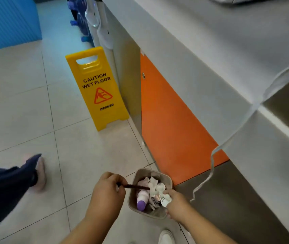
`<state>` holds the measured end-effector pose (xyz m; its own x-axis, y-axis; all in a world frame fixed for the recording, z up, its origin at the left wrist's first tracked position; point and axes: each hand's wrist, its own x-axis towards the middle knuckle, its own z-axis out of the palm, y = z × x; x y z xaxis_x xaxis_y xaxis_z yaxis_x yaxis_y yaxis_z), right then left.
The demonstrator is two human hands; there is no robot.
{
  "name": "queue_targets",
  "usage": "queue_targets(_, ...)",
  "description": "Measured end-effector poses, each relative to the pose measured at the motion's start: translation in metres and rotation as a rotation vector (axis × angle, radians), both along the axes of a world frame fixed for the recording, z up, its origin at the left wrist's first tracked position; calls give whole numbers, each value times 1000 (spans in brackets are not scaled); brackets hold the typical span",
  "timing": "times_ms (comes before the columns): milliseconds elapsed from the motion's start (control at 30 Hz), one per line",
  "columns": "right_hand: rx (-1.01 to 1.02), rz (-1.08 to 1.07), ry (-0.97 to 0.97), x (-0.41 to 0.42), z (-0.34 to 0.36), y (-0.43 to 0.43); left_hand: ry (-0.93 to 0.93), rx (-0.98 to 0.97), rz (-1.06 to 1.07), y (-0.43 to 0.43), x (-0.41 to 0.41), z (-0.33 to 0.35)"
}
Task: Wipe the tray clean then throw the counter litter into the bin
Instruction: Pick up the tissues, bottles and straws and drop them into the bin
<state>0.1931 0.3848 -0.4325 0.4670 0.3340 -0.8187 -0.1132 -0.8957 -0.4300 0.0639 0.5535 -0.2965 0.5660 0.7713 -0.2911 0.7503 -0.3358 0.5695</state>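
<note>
Beige plastic bin (131,198) stood on the tiled floor (25,103), just beside the base of the grey counter (210,59) and below its orange cabinet door (171,124). Bin was close to full: crumpled white tissues (153,183) on top, and a pale bottle with a purple cap (142,199) lying cap toward the camera along the left wall.

Left hand (107,189) was curled round one end of a thin dark stick (135,186); the stick lay roughly level, its far end reaching over the bin's mouth. Could not tell what the stick was.

Right hand (177,201) was over the bin's right rim, fingers closed on a white plastic fork (164,199) together with some white crumpled material, tines pointing into the bin.

Yellow "CAUTION WET FLOOR" sign (97,88) stood upright against the counter's end panel, well apart from the bin. Blue water bottles (80,18) lay stacked beyond it. A pale strap (212,161) hung loose down the counter front. At left, another person's leg in dark trousers with a pink slipper (40,171). A white shoe (166,236) showed at the lower edge, near the bin.
</note>
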Motion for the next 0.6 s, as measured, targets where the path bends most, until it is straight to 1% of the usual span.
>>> queue_targets(67, -2, -28, 21, -1, 0, 10, 15, -26, 50, -2, -2, -27)
queue_targets(167, -5, -45, 4, 3, -31, 16, 43, -71, 101, -4, -6, -64)
queue_targets(267, 16, -58, 32, 5, -60, 21, 45, -110, 170, -6, -9, -92)
queue_targets(467, 44, -57, -30, 13, -94, 31, 36, -133, 222, -7, -2, -124)
queue_targets(600, 87, -120, 13, 16, -108, 35, 41, -147, 206, -7, 2, -134)
